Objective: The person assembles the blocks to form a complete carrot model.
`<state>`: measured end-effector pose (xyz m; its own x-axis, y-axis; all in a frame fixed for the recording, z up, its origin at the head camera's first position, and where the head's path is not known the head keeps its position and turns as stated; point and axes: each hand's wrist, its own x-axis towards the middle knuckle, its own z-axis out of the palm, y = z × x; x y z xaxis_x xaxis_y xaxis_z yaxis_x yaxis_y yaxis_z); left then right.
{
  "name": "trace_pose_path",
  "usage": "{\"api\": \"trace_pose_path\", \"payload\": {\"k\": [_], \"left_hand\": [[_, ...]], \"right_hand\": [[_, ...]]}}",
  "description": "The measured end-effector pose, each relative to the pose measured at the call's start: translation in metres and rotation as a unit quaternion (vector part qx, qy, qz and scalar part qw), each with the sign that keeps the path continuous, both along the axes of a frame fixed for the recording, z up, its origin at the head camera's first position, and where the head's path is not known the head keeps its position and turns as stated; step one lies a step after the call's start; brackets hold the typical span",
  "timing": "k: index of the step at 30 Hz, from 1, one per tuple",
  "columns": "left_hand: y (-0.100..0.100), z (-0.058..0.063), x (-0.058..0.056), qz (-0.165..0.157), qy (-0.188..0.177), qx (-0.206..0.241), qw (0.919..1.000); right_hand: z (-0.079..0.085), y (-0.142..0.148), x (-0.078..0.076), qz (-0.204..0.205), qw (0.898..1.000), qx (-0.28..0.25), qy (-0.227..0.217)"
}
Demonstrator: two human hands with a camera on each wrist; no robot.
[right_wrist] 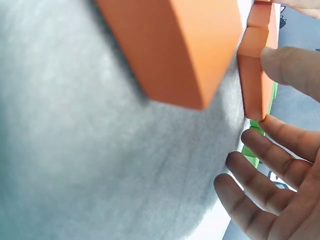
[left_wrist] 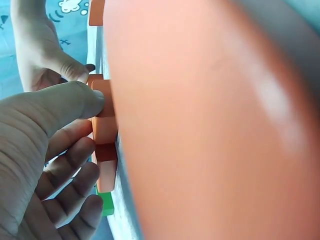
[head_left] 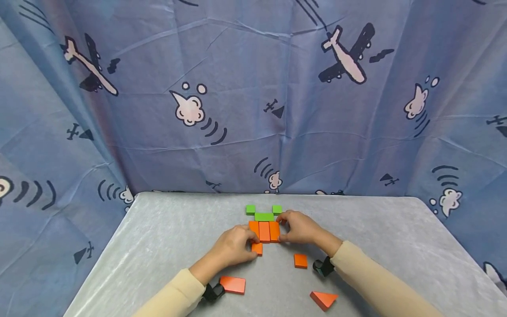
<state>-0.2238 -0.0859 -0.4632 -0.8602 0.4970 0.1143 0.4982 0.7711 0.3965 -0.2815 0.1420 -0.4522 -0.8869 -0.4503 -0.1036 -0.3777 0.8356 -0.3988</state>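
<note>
Pinching a square orange block point(head_left: 259, 249), the left hand point(head_left: 233, 246) faces the half-spread right hand point(head_left: 299, 227) touching a rectangular orange block point(head_left: 274, 232).

Block row point(head_left: 264, 232): on the surface point(head_left: 178, 215), between left hand point(head_left: 236, 245) and right hand point(head_left: 299, 227).
Crosswise block point(head_left: 264, 216): just beyond the row.
End blocks point(head_left: 251, 210): at its far corners, beyond both hands.
Small block point(head_left: 257, 249): at the left hand's fingertips, before the row.
Square block point(head_left: 300, 260): before the right hand.
Triangular block point(head_left: 325, 300): nearer still.
Rectangular block point(head_left: 233, 285): before the left hand.
Curtain point(head_left: 245, 88): behind everything.
</note>
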Motion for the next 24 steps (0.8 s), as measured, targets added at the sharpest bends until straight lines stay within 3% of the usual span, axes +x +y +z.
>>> {"api": "trace_pose_path", "payload": {"k": [24], "left_hand": [[0.0035,-0.0019,-0.0009,0.022,0.014,0.016,0.9995]], "right_hand": [[0.0044,0.0024,0.0062,0.009,1.0,-0.009,0.014]]}}
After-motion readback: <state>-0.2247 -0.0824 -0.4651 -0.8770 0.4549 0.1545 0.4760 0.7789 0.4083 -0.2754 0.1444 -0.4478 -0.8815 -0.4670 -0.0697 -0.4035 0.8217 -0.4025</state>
